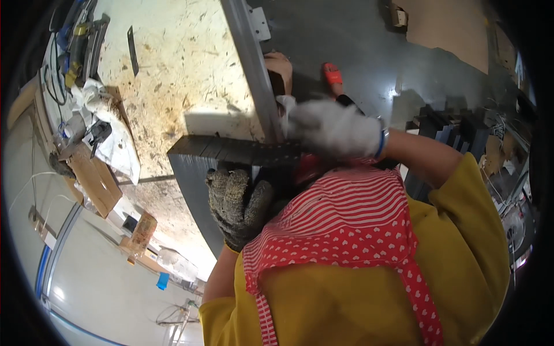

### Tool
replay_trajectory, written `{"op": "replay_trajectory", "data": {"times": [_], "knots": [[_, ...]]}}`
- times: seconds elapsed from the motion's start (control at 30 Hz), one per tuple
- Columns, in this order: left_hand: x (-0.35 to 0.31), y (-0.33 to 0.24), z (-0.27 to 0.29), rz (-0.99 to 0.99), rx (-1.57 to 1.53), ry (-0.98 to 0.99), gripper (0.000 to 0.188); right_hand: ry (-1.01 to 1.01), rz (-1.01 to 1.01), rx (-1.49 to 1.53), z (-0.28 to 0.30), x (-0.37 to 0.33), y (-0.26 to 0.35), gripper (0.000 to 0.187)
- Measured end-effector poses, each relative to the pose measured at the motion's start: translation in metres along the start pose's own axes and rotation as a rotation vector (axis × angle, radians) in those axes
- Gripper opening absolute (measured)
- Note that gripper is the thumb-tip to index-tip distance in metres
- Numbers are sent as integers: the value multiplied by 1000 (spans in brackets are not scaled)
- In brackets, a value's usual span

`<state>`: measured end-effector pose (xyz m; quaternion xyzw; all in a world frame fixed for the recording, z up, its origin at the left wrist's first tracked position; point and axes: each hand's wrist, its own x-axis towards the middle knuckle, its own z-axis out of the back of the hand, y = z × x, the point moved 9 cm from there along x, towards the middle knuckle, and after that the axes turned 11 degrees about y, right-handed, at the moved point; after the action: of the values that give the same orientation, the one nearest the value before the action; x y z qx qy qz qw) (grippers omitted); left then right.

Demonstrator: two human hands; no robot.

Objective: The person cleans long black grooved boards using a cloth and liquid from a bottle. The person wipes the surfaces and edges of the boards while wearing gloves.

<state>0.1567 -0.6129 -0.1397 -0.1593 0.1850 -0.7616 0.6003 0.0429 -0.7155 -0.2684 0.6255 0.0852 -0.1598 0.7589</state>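
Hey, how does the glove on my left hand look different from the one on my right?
The left glove is dark grey with tan patches; the right glove is pale grey. The left glove shows sharply enough to see its knit, while the right glove is smeared by blur. At the wrist end, the left glove has a yellow edge, the right glove a blue band. Both reach about to the wrist.

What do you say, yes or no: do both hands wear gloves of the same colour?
No: the left hand wears a dark, stained glove, while the right hand wears a pale grey glove.
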Motion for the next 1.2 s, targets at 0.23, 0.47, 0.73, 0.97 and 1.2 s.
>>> {"op": "replay_trajectory", "data": {"times": [0.23,0.47,0.73,0.97,1.2], "knots": [[-29,-21,-8,39,264,119,30,-140,388,168,37,-19,80,17],[-26,-17,-14,62,272,39,35,-44,80,-157,5,1,4,16],[-23,5,-12,231,-23,69,27,-103,373,-9,-21,-12,85,28],[-20,-23,-7,36,294,-5,30,-138,336,-429,55,-21,100,20],[-15,-21,1,42,229,-15,30,-104,464,-932,45,-11,111,35]]}}
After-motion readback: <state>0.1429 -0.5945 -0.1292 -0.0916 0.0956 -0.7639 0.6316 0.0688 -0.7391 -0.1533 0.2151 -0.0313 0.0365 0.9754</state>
